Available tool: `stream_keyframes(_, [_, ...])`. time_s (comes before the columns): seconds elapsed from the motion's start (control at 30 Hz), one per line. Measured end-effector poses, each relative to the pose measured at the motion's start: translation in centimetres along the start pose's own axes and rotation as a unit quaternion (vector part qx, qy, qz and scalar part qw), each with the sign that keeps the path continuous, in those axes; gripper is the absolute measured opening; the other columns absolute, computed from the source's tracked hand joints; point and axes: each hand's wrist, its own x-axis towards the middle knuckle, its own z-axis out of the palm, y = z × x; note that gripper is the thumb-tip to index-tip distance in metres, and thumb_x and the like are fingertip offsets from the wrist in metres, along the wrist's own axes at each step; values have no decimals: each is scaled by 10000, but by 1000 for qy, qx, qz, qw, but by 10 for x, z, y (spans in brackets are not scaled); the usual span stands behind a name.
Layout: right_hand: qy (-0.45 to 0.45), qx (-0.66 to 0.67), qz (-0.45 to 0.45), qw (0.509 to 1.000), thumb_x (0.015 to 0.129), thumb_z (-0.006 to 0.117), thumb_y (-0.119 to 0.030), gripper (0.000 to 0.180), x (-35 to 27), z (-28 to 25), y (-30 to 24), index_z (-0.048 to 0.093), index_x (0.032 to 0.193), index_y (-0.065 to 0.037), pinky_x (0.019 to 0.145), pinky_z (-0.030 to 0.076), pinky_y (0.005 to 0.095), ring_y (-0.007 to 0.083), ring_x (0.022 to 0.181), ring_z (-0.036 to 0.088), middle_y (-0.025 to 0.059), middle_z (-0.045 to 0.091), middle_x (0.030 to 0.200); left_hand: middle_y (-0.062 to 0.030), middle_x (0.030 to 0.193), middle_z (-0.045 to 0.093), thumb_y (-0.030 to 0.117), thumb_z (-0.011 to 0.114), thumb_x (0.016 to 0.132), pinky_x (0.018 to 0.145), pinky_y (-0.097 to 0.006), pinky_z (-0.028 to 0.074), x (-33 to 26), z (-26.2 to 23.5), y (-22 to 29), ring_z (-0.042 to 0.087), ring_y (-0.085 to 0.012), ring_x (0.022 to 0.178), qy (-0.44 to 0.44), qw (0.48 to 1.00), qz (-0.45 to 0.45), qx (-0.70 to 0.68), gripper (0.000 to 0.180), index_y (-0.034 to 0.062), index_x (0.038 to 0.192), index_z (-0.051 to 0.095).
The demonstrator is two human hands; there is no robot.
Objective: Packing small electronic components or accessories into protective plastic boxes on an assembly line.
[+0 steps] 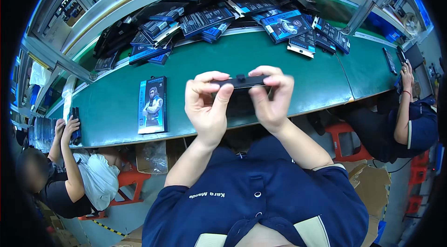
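Note:
Both my hands are raised over the near edge of the green table, pinching a thin black box (241, 83) between them. It is seen edge-on, with a small black tab standing up at the middle of its top edge. My left hand (208, 107) grips its left end with thumb and fingers. At the other end my right hand (274, 100), slightly blurred, is closed the same way. The broad face of the box is hidden. To the left of my hands a blue-and-black printed package (152, 105) with a figure on its front lies flat on the table.
Along the back of the green table (298, 81) lies a heap of similar packages (207, 19) under a shelf. Another person's hands (67, 128) hold a dark object at the left end. At the right another person's hand (407, 77) holds a dark item. Red stools (343, 137) stand below.

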Motion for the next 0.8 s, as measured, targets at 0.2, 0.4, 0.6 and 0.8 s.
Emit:
stream_keyframes(0.2, [36,79,149,985,928,648,-40,525,6,19,-8,341,1353,-54,901,470,297,154,1012,579,117,568,1143,-178,1470,381,191,882,649,1106,-414,369,-6,-39,-11,422,-280,1335,-264,930,-257,-4,1124,11,1523,198])
stream_keyframes(0.4, [-108,-383,31,917,756,781,-238,804,24,-20,43,377,1438,-103,1081,320,496,397,1299,380,210,387,1390,-252,1357,417,342,841,605,1043,-491,367,16,-29,31,452,-405,1217,-137,766,-134,614,1122,119,1541,263])
stream_keyframes(0.6, [-122,-705,-24,699,749,787,-315,854,73,-99,88,369,1470,-126,1102,251,602,467,1391,256,230,295,1500,-250,1364,428,661,683,660,973,-534,445,22,-162,46,525,-459,1189,14,446,-424,789,1051,299,1553,264])
stream_keyframes(0.8, [-102,-764,-12,636,810,708,-256,616,91,-154,118,498,1366,-95,1013,413,490,370,1249,486,183,537,1341,-221,1527,328,651,702,630,1075,-577,324,57,-332,60,430,-441,1330,107,442,-452,768,1019,441,1525,262])
